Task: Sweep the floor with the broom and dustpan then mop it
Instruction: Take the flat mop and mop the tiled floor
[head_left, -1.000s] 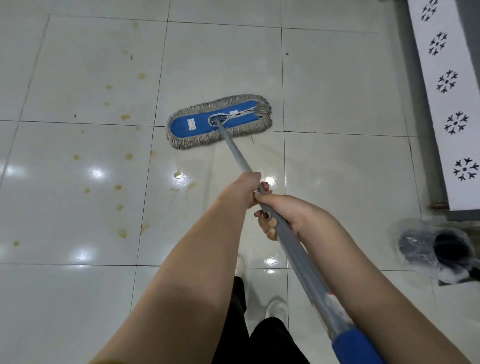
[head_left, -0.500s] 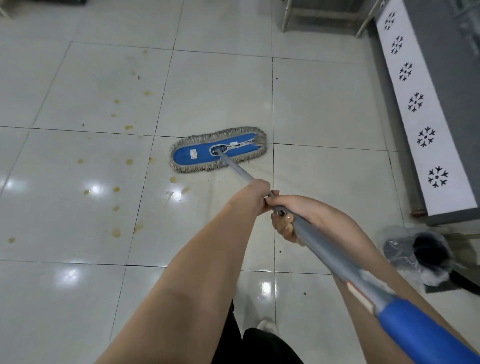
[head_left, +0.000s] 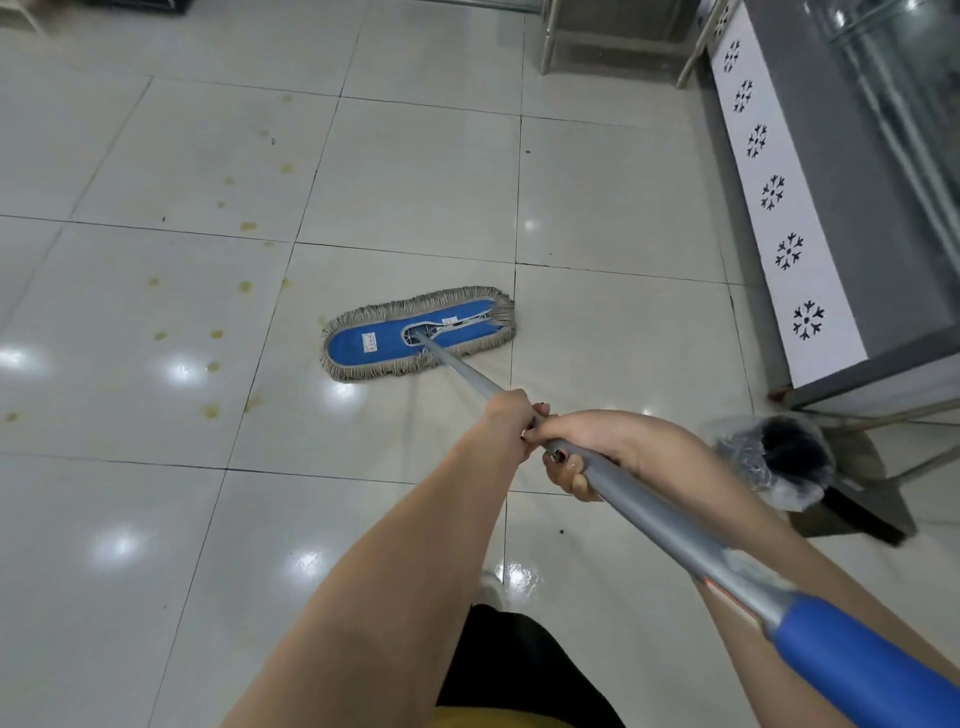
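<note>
Left hand (head_left: 506, 418) and right hand (head_left: 597, 447), touching, each grip the grey pole (head_left: 654, 514) mid-shaft. The mop head (head_left: 418, 335) lies flat on the floor (head_left: 415, 171), right of the yellow stains (head_left: 210, 410). The mop probably handles light, with a stiff shaft and a soft, dragging fringe.

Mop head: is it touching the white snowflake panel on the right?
Apart. The head view shows bare floor tile between the mop head and the white snowflake panel.
</note>
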